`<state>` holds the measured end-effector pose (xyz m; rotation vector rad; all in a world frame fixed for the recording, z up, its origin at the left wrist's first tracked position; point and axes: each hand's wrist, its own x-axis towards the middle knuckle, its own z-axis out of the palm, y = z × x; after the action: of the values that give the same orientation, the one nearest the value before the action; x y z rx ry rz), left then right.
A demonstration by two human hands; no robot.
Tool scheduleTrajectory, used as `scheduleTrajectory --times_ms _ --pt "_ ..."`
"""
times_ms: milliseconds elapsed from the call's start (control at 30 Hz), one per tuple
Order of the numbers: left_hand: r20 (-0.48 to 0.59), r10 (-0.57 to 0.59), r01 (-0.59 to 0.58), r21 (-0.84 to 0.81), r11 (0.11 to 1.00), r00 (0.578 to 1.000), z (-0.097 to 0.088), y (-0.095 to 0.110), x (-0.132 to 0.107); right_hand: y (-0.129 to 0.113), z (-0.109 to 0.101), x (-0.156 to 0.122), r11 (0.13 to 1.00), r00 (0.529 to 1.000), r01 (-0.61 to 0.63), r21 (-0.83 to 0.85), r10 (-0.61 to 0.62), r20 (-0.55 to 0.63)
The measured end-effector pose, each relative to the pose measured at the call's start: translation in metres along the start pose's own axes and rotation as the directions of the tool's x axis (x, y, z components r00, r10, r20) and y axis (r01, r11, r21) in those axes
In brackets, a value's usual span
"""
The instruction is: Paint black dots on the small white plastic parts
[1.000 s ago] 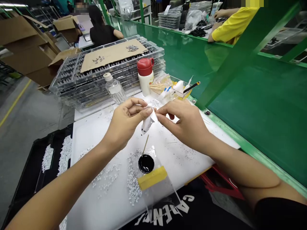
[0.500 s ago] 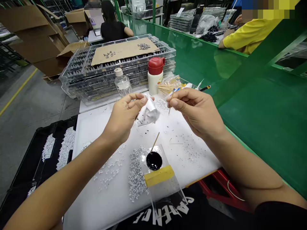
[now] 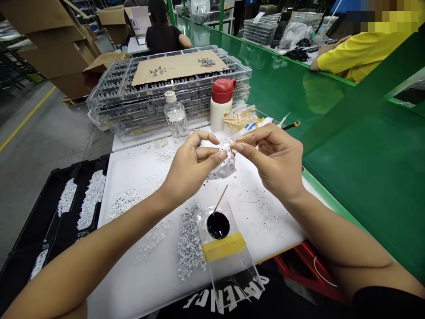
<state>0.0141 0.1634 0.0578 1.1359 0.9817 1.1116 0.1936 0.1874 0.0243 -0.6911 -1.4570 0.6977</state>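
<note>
My left hand [image 3: 191, 166] pinches a crumpled white tissue [image 3: 223, 171] marked with dark specks. Close against it, my right hand [image 3: 277, 161] grips a thin wooden toothpick [image 3: 231, 147], whose tip meets the tissue by my left fingertips; fingers partly hide it. Below both hands, a round pool of glossy black liquid [image 3: 218, 225] sits on a clear plastic plate [image 3: 232, 270] with yellow tape [image 3: 224, 247] across it. Another wooden stick [image 3: 220, 199] leans out of the liquid. To its left is a heap of small grey-white parts [image 3: 191, 241].
Behind my hands stand a clear bottle [image 3: 176, 119], a red-capped flask [image 3: 221, 108] and a bundle of toothpicks [image 3: 235, 123]. Stacked clear trays [image 3: 109, 104] rise at the back. A black tray [image 3: 40, 212] of white parts lies left. Two other people sit farther off.
My hands have come together: the left moved right with the tissue, and the toothpick in my right hand now meets it. Before, they were apart. The view has shifted slightly.
</note>
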Motion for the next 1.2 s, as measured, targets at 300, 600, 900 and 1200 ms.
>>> scheduleTrajectory --times_ms 300,600,900,1200 --pt "-0.322 0.161 -0.123 0.133 0.983 0.933 -0.063 -0.001 0.026 0.006 -0.027 0.015 0.988 0.961 0.061 0.145 -0.019 -0.276" --pt "-0.334 0.045 0.089 0.377 0.922 0.942 -0.073 -0.054 0.049 0.016 -0.021 0.003 0.964 0.972 -0.184 0.191 0.207 -0.112" --pt "-0.208 0.151 0.021 0.649 0.761 0.966 -0.077 -0.017 -0.002 0.011 -0.021 -0.003 0.945 0.960 -0.266 0.192 0.279 -0.039" --pt "-0.172 0.142 0.068 0.838 0.542 0.975 -0.090 -0.037 -0.007 0.014 -0.015 -0.011 0.940 0.962 -0.274 0.202 0.266 0.066"
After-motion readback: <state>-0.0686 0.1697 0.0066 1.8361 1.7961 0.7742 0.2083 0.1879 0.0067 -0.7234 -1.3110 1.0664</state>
